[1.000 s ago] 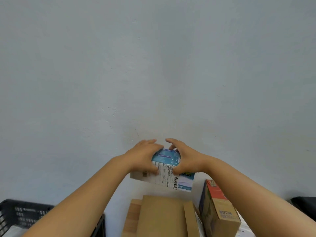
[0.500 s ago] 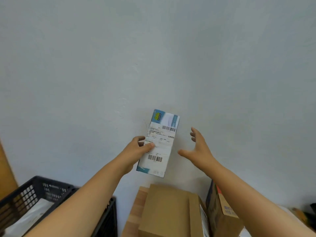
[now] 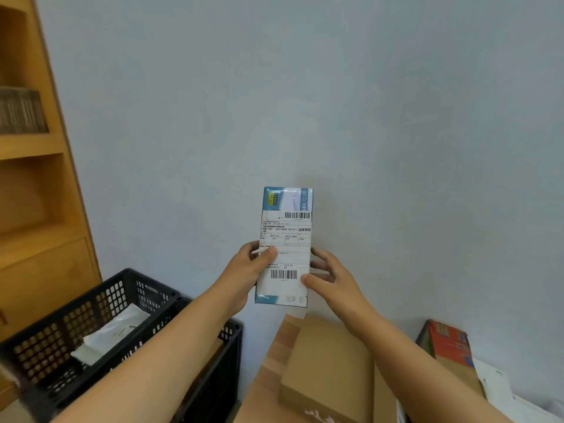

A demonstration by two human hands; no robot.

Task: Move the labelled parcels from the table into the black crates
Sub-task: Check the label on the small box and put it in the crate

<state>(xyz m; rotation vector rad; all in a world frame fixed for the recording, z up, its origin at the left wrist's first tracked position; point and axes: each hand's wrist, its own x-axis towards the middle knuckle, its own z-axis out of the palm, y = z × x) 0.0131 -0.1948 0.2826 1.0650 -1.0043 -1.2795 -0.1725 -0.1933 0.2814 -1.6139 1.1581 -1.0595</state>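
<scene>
wooden shelving stands at the left against the pale wall. below it sit two black crates, the nearer-left one holding a white soft parcel. right of the crates, the table carries a large brown carton, with an orange-topped box toward its right edge. held upright in the air above the table's far edge is a slim blue-and-white labelled parcel. left hand grips its left edge, thumb on the label; right hand holds its right edge, thumb on the front, fingers curled behind.
</scene>
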